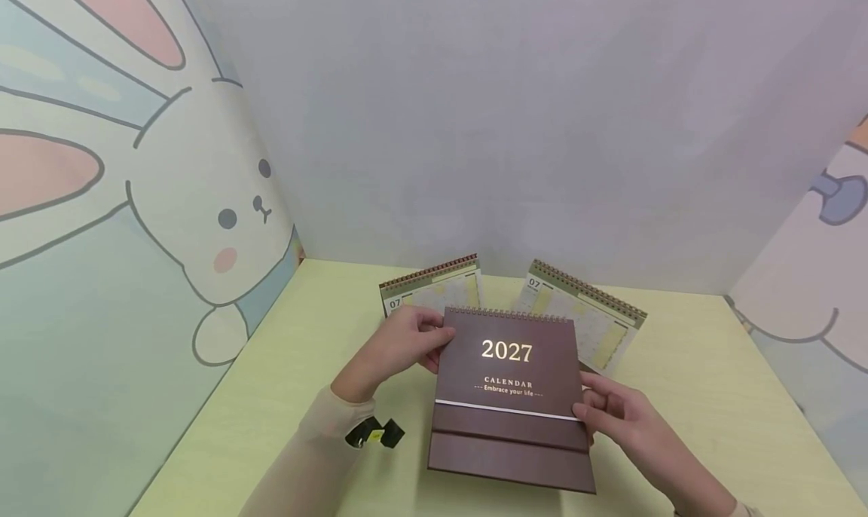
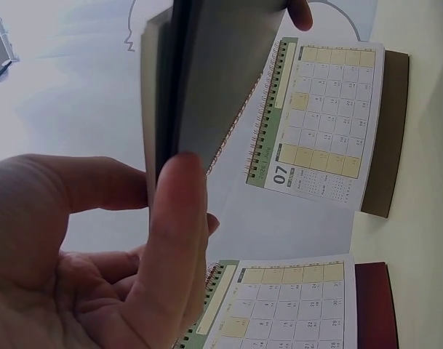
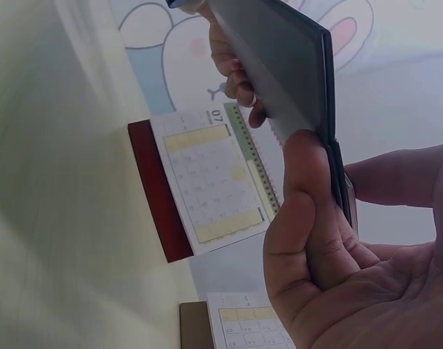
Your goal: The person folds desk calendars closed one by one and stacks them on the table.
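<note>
A dark maroon desk calendar (image 1: 508, 366) with gold "2027" lettering and a top wire spiral is held up, its cover facing the head camera. My left hand (image 1: 407, 338) grips its upper left edge, thumb in front. At the lower right edge, my right hand (image 1: 622, 413) pinches it near the white band. Both wrist views show the held calendar edge-on, fingers (image 3: 307, 163) behind it and its pages hidden. Beyond it stand two other spiral calendars showing month 07, a red-based one (image 3: 214, 174) at left and a brown-based one (image 2: 326, 109) at right, partly covered in the head view.
The pale yellow tabletop (image 1: 271, 381) spreads under the hands and calendars. A plain light backdrop (image 1: 502, 125) rises at the back, and a panel with a cartoon rabbit (image 1: 203, 200) borders the left. A small black device (image 1: 373, 432) sits at the left wrist.
</note>
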`<state>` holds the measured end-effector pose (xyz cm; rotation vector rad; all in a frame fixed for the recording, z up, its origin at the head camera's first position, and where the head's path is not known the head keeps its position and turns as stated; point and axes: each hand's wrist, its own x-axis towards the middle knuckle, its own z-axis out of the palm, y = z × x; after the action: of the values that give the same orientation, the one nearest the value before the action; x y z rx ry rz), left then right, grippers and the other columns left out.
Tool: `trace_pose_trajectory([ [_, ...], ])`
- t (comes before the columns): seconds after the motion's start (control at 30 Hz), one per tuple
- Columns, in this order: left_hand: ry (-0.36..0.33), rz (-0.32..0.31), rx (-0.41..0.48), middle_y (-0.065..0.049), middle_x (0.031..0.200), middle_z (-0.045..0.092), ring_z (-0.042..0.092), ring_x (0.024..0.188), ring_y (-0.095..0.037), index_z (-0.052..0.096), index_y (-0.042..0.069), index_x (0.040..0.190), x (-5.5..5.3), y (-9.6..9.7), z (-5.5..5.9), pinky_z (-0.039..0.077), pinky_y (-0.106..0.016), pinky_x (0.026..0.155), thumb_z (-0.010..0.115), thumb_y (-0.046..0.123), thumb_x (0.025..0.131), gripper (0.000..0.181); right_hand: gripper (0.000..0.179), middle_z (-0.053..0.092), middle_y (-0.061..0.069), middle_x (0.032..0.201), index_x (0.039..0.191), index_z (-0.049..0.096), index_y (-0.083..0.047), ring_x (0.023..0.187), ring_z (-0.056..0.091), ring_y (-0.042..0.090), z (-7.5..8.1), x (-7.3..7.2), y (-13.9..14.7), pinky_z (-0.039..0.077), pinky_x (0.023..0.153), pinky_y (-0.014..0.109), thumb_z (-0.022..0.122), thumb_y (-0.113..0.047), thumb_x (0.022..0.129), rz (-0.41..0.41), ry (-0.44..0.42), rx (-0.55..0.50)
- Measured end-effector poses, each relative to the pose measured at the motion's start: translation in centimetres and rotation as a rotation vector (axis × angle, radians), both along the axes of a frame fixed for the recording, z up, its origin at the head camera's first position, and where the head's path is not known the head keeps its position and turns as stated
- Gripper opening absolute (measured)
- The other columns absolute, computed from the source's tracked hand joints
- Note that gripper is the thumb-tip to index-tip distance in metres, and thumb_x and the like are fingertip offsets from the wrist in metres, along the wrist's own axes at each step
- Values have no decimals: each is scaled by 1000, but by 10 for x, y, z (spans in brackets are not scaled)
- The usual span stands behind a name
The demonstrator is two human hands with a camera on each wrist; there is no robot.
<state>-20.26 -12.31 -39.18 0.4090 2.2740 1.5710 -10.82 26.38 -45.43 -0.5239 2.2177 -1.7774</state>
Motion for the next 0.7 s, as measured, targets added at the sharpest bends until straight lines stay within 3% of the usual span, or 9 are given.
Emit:
trace_pose_trajectory([
  [0.27,5,1,-27,-6,82,75,77,64,-13,80,-6,109,-1,0,-2,77,-48,76,73,15,115,23,58,72,-11,92,169,39,24,81,73,14,-1,0,-1,60,78,28,58,1,119,-5,24,-3],
  [0.7,0,-4,-50,-8,84,77,78,65,-13,76,-2,100,-3,2,-6,76,-46,75,74,16,114,24,59,71,-9,90,170,41,21,80,73,14,0,1,-4,59,77,28,61,-2,119,-19,0,34],
])
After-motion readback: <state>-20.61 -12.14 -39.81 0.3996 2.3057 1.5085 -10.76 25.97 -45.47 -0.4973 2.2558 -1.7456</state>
